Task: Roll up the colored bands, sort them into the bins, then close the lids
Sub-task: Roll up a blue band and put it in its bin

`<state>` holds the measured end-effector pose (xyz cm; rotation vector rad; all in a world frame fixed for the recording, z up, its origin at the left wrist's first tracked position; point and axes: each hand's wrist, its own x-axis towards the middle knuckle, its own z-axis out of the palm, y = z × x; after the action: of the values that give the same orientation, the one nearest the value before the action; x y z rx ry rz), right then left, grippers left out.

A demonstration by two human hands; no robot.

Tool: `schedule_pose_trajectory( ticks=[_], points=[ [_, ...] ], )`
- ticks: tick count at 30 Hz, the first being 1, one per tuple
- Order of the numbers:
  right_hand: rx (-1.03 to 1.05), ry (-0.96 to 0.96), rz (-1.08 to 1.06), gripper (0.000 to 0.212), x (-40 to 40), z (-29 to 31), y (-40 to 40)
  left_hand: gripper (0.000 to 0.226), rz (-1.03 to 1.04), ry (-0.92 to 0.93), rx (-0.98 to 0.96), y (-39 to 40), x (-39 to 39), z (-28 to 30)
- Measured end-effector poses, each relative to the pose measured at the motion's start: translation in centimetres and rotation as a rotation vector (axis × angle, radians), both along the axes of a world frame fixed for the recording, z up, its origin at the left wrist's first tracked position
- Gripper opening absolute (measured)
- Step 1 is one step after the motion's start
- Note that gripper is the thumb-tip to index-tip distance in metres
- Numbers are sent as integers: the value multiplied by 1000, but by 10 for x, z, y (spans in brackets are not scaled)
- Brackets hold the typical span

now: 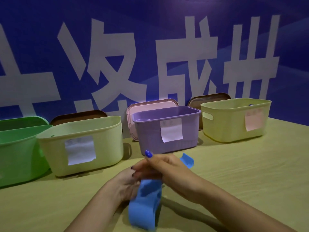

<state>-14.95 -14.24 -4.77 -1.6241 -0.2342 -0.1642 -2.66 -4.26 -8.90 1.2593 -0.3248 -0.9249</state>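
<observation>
Rolling step: left hand (128, 183) and right hand (164, 166), grips closed on blue band (147, 203); next, finish roll, drop into a bin at 12 o'clock.

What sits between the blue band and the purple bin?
Nothing visible. Both hands, left and right, hold the blue band just before the purple bin, which is open; its pink lid leans behind.
</observation>
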Motion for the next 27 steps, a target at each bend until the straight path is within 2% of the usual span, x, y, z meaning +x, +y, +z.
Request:
schedule_pose_trajectory(
  ticks=[3, 5, 7, 10, 12, 14, 16, 19, 22, 24, 27],
  points=[
    [-94, -88, -353, 23, 10, -4, -22, 28, -138, 29, -39, -3, -7, 7],
    [-334, -156, -598, 13, 20, -11, -47, 37, -178, 33, -63, -3, -7, 10],
    [-590, -100, -722, 22, 29, -23, -70, 39, -184, 1, -53, -2, -6, 10],
    [-829, 156, -770, 50, 39, -38, -87, 43, -164, -54, -70, -2, -12, 12],
    [-798, 302, -764, 56, 44, -42, -90, 50, -156, -88, -94, -1, -16, 14],
    [-811, 350, -748, 47, 46, -43, -92, 54, -169, -114, -102, 0, -17, 16],
    [-865, 322, -730, 27, 46, -42, -93, 53, -181, -118, -111, 2, -18, 18],
    [-791, 262, -771, 15, 44, -42, -97, 45, -178, -97, -129, 3, -19, 18],
    [-616, 165, -836, 16, 44, -42, -101, 39, -146, -34, -188, 3, -22, 20],
    [-440, 85, -836, 18, 45, -38, -100, 52, -182, 59, -251, 6, -21, 25],
    [-91, -27, -744, 17, 40, -25, -93, 75, -407, 177, -351, 14, -12, 30]
  ],
)
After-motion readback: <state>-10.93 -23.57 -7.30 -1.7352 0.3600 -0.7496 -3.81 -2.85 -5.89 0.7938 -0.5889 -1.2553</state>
